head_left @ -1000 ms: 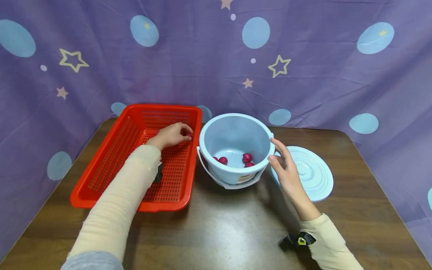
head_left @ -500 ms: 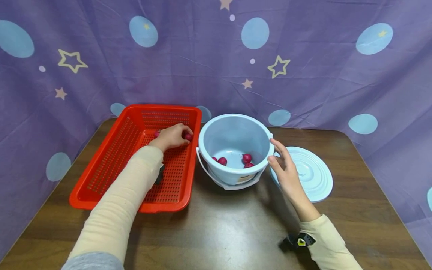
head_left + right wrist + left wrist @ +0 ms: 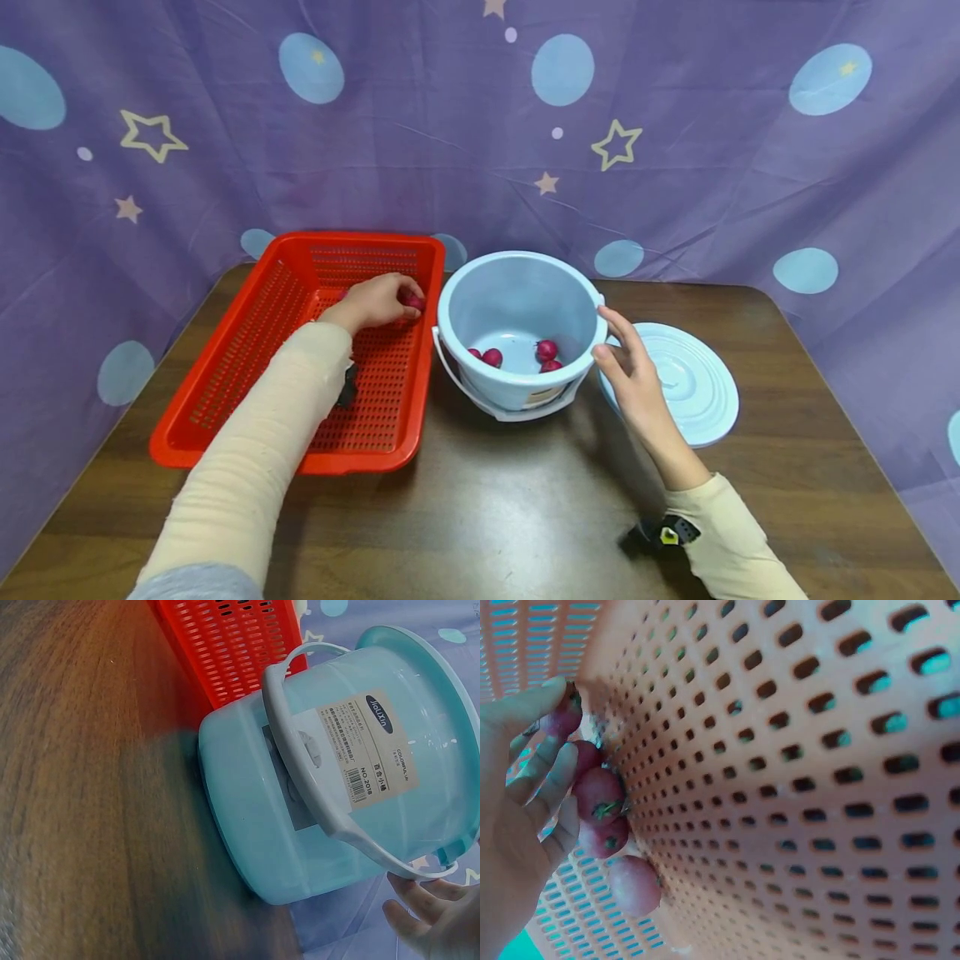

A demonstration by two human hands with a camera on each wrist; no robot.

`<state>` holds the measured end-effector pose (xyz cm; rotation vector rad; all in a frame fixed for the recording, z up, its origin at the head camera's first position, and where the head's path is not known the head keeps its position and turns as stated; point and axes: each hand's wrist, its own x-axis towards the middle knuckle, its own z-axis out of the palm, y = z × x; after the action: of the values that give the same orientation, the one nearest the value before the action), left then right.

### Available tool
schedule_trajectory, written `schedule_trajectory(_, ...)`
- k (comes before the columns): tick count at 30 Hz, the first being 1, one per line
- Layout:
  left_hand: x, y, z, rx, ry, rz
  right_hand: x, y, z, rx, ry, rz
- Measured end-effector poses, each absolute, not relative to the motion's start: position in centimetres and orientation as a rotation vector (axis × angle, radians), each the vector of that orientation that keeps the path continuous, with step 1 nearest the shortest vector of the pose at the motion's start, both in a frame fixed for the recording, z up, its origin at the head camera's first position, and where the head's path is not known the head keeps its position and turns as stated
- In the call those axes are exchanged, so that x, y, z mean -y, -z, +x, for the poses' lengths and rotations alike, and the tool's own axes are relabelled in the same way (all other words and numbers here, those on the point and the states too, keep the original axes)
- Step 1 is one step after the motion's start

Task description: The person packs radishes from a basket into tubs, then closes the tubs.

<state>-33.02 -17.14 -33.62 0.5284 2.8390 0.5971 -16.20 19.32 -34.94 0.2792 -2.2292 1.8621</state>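
Note:
My left hand [image 3: 372,302] is inside the red plastic basket [image 3: 360,461], near its right wall, and pinches a radish [image 3: 564,718] between thumb and fingers. Several other radishes [image 3: 600,791] lie along the basket wall beside the curled fingers in the left wrist view. To the right of the basket stands a light-blue bucket [image 3: 487,387], its handle [image 3: 289,742] hanging down at the front. Several radishes [image 3: 547,350] lie on the bucket's bottom. My right hand [image 3: 637,387] rests its loosely bent fingertips at the bucket's right rim, by the handle joint.
A light-blue round lid [image 3: 697,379] lies on the brown wooden table [image 3: 480,517], right of the bucket and partly behind the right hand. Behind the table hangs a purple curtain [image 3: 450,150] with stars and dots.
The left hand has closed its thumb and fingers on a radish near the basket's right wall. The right hand and bucket stay in place; the head view shifts slightly.

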Motion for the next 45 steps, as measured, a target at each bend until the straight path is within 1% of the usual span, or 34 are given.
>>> schedule_trajectory(9,17.9,32.1,-32.5,-2.823,-0.675,0.599,-19.4,34.8,-16.3,2.227,-1.858,0.283)
schedule_trajectory(16,18.3,30.9,-31.6,-2.821,-0.732,0.727,-19.3,34.9,-16.3,2.224,-1.864,0.273)
schedule_trajectory(26,18.3,29.4,-30.0,-2.874,-0.829,0.808,-19.2,35.0,-16.2,2.241,-1.849,0.274)
schedule_trajectory(32,17.7,28.2,-28.7,-2.885,-0.848,0.833,-19.2,35.1,-16.2,2.237,-1.855,0.274)
schedule_trajectory(45,15.9,25.6,-26.5,-2.955,-0.911,0.994,-19.0,34.9,-16.2,2.194,-1.892,0.261)
